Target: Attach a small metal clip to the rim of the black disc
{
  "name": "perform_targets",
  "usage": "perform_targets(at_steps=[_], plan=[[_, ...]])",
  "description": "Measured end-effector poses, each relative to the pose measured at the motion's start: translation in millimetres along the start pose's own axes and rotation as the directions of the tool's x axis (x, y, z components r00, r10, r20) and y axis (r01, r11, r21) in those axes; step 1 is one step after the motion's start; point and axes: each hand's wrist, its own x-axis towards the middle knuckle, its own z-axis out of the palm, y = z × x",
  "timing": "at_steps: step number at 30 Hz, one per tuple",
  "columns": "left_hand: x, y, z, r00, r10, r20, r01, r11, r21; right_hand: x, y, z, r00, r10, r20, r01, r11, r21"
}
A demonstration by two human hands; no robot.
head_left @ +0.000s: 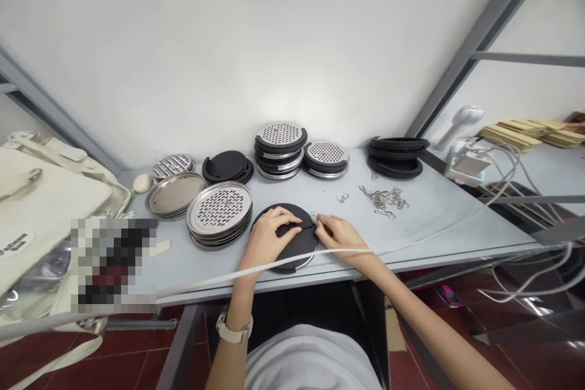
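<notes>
A round black lid [292,244] with a metal rim lies flat on the grey table [439,219], near its front edge. My left hand [267,234] rests on top of the lid, fingers curled and pressing a black strap on it. My right hand [336,233] is at the lid's right edge, its fingertips pinched on a small metal clip [314,219] where the strap ends.
Stacks of perforated metal discs [220,210], plain metal plates [174,194] and black lids [280,149] stand behind. A heap of loose metal clips [386,200] lies to the right. A cream bag [41,207] sits left; white cables [457,228] cross the table's front.
</notes>
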Motion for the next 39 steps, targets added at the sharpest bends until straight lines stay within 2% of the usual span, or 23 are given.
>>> perform_targets(at_steps=[13,33,36,39], plan=[[-2.5,0.0,0.7,0.999,-0.015,-0.031,0.015,1.0,-0.008,-1.0,2.1,1.2,0.999,-0.043,-0.002,0.043,0.999,-0.009],[-2.1,-2.0,2.0,0.999,-0.037,-0.021,0.037,0.999,-0.007,-1.4,-0.2,0.1,1.0,-0.012,-0.012,0.012,1.0,-0.021],[2.6,-2.4,-3.7,0.999,-0.033,0.041,0.034,0.999,-0.007,-1.0,0.3,0.5,1.0,-0.008,-0.01,0.008,1.0,-0.014],[15.3,-1.2,-15.3,0.978,-0.041,0.203,0.038,0.999,0.019,-0.8,1.1,1.1,1.0,-0.002,-0.016,0.001,1.0,-0.008]])
